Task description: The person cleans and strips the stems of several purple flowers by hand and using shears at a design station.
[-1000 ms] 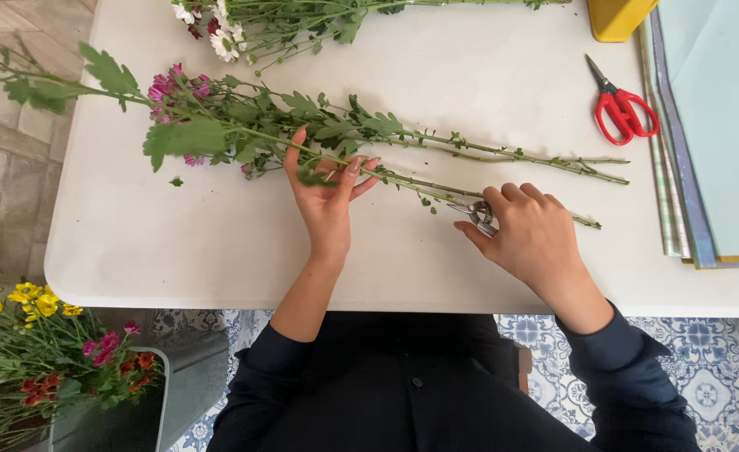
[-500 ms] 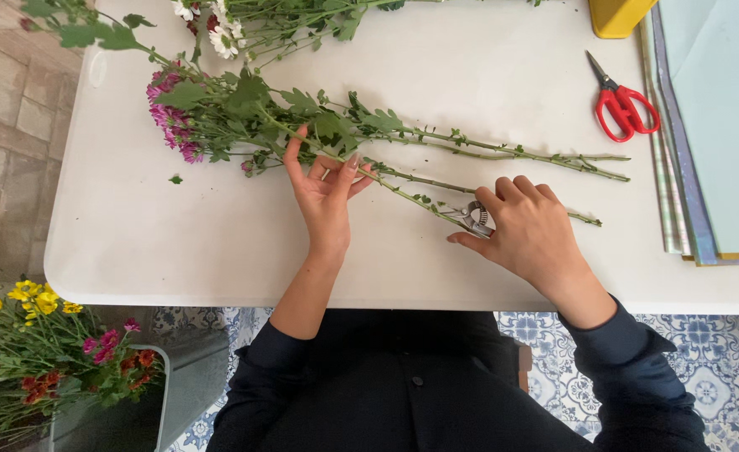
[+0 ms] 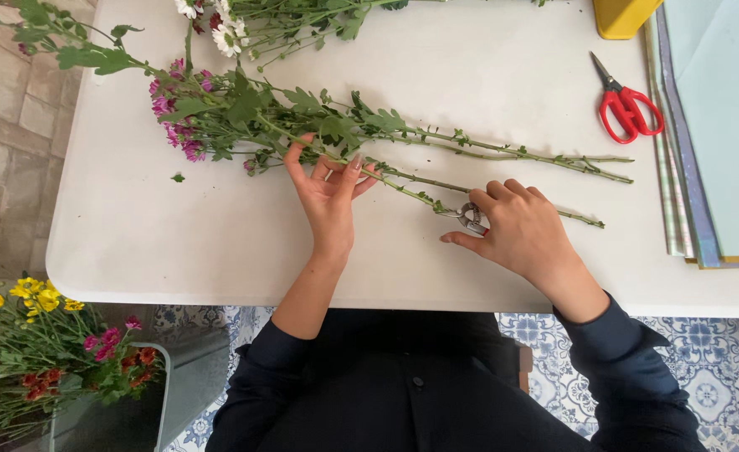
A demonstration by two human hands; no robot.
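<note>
My one view comes from the camera on my head, looking almost straight down at the white table (image 3: 487,67) from close above. The table fills most of the frame (its near edge runs just above my lap), with floor showing left of it.
</note>
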